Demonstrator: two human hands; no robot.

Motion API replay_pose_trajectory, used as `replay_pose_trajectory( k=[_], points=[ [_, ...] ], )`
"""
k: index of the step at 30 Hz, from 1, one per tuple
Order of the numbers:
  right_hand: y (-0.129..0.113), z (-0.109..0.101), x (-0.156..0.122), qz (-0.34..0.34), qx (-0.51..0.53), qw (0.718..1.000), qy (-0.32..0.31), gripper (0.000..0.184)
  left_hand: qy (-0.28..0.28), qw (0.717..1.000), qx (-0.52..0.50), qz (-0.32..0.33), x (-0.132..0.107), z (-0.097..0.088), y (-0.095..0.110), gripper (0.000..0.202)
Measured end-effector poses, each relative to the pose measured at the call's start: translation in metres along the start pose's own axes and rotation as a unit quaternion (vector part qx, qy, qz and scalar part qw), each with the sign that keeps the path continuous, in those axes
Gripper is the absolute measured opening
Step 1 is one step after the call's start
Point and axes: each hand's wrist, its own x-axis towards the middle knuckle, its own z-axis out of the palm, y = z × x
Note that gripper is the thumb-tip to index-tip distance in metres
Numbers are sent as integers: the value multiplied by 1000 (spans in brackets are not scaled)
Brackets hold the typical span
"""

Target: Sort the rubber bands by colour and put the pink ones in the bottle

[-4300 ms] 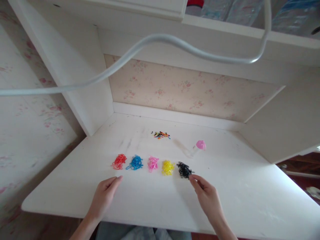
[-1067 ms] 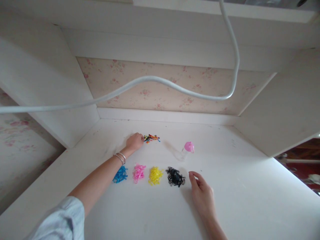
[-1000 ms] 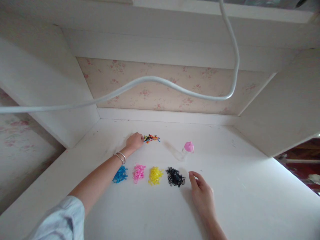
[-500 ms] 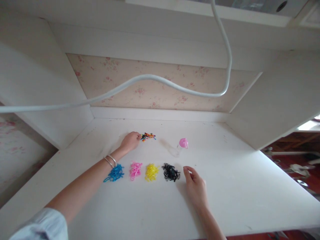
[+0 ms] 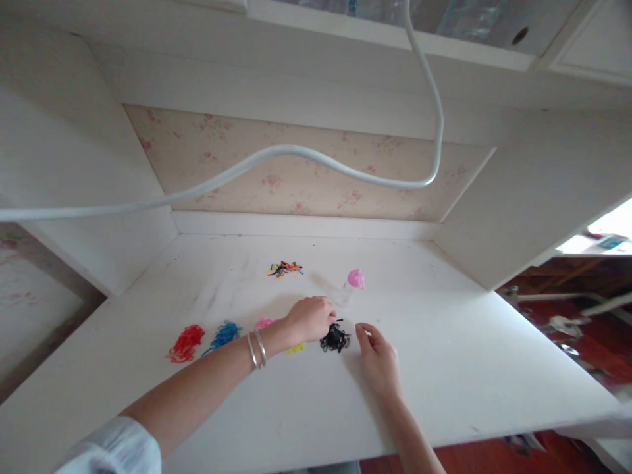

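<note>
While the black bands (image 5: 335, 339) lie nearer our left hand (image 5: 312, 317), at its four o'clock, than our right hand (image 5: 380, 361), we cannot tell if either grips.

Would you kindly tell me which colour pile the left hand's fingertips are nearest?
The black pile, rightmost in the front row: the left hand is at its far edge, beyond the yellow pile.

On the worktop (image 5: 444, 355) we see thin bands lying in loose, tangled heaps, which form one row: red heap (image 5: 186, 343), blue heap (image 5: 226, 333), pink heap (image 5: 264, 322), yellow heap (image 5: 296, 347) and black heap (image 5: 334, 338). The pink and yellow ones are partly hidden from us. Farther back we find a low mixed-colour heap (image 5: 285, 268).
</note>
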Motion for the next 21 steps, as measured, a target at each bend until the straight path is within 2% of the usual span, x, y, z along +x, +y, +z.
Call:
replay_pose_trajectory(
  k=[5,9,12,15,18,21],
  points=[
    [-1,-1,-1,-7,0,1000,7,53,5,1000,-17,-2,3,-8,-7,26],
    [0,-2,-1,-9,-4,1000,0,51,32,998,-47,-15,-19,-33,-22,25],
    [1,-2,0,2,-9,1000,-9,50,70,993,-82,-47,-56,-53,-32,28],
    [2,-2,1,13,-13,1000,-14,50,125,965,-182,-143,-104,-63,-40,29],
    [4,-1,1,18,-15,999,-23,49,183,928,-221,-238,-154,-57,-49,26],
    [5,0,0,22,-9,999,-30,47,249,881,-269,-298,-196,-34,-60,36]
  ],
)
